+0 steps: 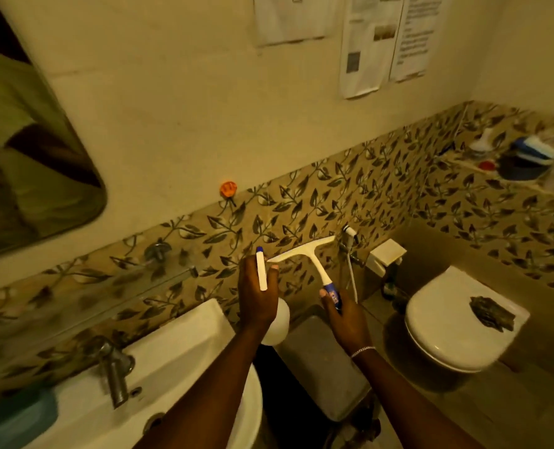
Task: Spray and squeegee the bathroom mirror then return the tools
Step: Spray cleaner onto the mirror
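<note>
Left hand (pixel 259 299): fingers wrapped around the neck of the white spray bottle (pixel 274 322), which hangs just right of the washbasin (pixel 185 338).
Right hand (pixel 345 322): fingers closed on the blue grip of the squeegee (pixel 305 254), blade up, toward 12 o'clock.
Mirror (pixel 26 157): off at 10 o'clock, well apart from both tools.
Risk, bottle: smooth rounded plastic held only at the neck; it could slip and strike the hard basin rim.
Risk, squeegee: its long blade sits near the hand shower (pixel 350 233) at 1 o'clock; a careless swing could snag the hose.
Materials: glossy ceramic basin and toilet (pixel 457 322), leaf-patterned glazed tiles (pixel 350 189), thin stiff squeegee blade.
</note>
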